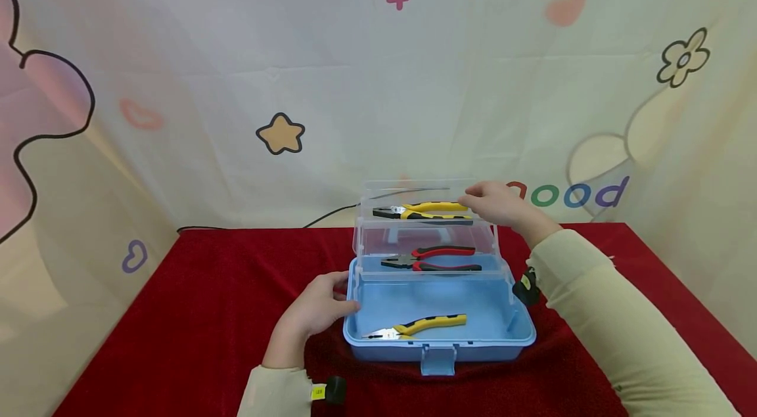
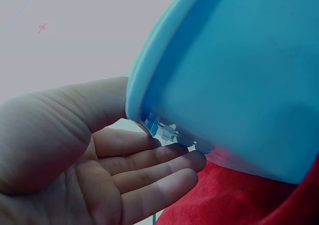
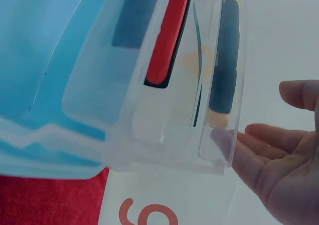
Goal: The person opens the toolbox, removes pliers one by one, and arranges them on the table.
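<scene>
A light blue toolbox (image 1: 437, 350) stands with its two clear tiered trays raised at the back. Yellow-and-black pliers (image 1: 434, 207) lie in the upper tray (image 1: 369, 194), red-and-black pliers (image 1: 443, 251) in the lower tray (image 1: 369, 243). Another pair of yellow-handled pliers (image 1: 432, 322) lies in the bottom, partly hidden by the front wall. My left hand (image 1: 319, 304) rests at the box's left rim (image 2: 144, 80), thumb against the rim and other fingers loosely extended outside. At the upper tray's right end, my right hand (image 1: 493, 201) has relaxed fingers touching the clear wall.
The box sits on a red cloth (image 1: 236, 312). Behind it hangs a pale printed curtain (image 1: 331, 43). A thin black cable (image 1: 331, 213) runs along the table's back edge. An open blue latch (image 1: 438, 361) hangs at the box's front.
</scene>
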